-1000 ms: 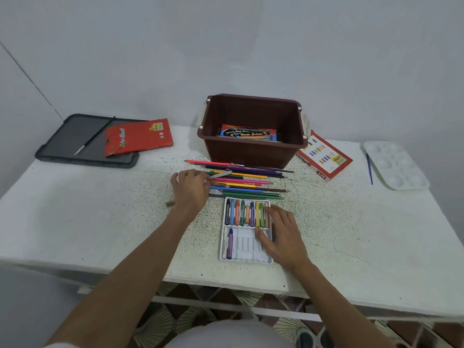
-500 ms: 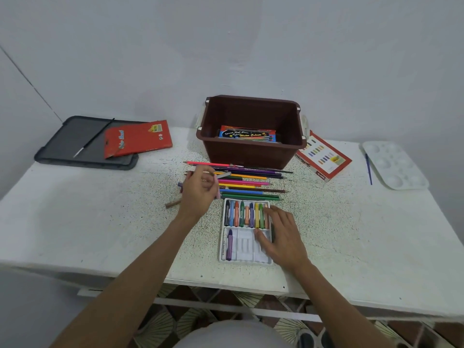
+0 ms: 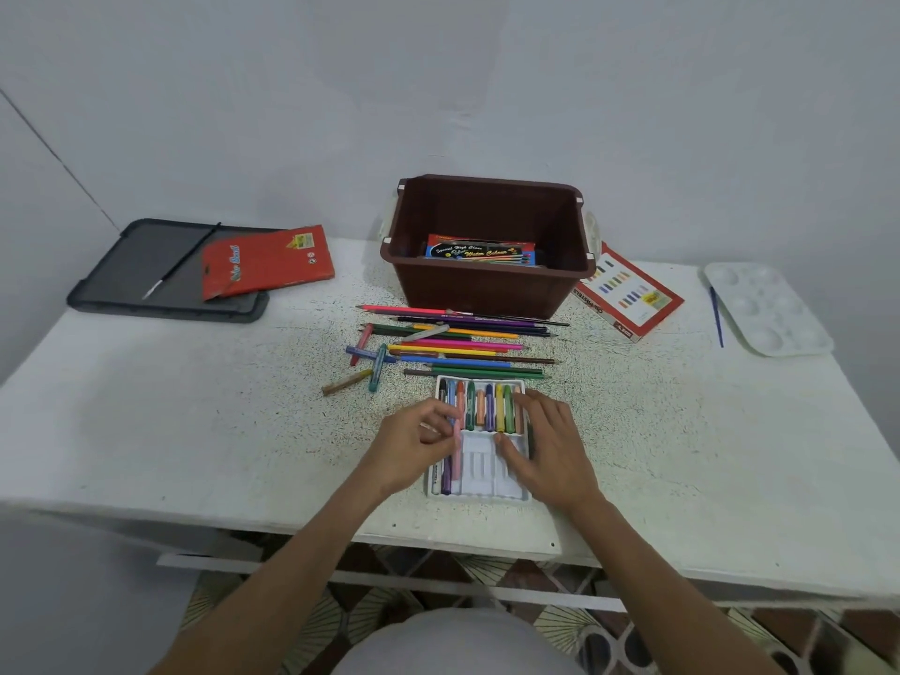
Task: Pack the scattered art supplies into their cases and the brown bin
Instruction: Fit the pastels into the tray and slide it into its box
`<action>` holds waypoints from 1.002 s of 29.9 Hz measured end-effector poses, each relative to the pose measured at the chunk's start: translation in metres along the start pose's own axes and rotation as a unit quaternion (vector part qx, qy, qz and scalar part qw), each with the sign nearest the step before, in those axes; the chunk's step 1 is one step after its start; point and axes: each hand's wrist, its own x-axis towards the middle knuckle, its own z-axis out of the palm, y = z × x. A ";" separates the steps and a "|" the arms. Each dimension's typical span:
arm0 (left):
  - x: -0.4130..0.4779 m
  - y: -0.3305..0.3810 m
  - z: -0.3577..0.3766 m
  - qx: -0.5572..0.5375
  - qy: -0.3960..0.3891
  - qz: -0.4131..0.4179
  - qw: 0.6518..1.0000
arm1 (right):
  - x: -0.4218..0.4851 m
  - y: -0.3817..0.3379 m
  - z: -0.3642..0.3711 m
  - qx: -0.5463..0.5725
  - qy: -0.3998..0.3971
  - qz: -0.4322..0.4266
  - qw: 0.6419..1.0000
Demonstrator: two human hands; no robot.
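At lower centre of the frame, the left hand (image 3: 419, 443) pinches a pink crayon (image 3: 458, 460) and holds it along the near row of a white plastic tray (image 3: 487, 475). The right hand (image 3: 553, 448) lies flat and relaxed on the tray's right edge, gripping nothing. We judge that the crayon case is being filled. The next move calls for reaching up and left to the loose waxy crayons (image 3: 372, 362). Above the tray lie slim coloured pencils (image 3: 462, 344), then the smooth, boxy brown bin (image 3: 487, 289), all on a speckled white surface (image 3: 195, 406).
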 end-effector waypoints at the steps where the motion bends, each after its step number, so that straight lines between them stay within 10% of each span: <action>1: -0.002 0.000 0.002 0.012 -0.001 0.003 1.000 | 0.000 0.000 0.000 -0.001 0.000 -0.001 1.000; 16: -0.007 -0.029 0.012 0.274 0.069 0.095 0.955 | -0.001 -0.001 -0.001 -0.002 -0.002 0.001 1.000; 30: 0.013 -0.027 -0.021 0.257 0.191 0.105 0.942 | -0.001 -0.001 -0.001 0.001 0.003 -0.002 1.000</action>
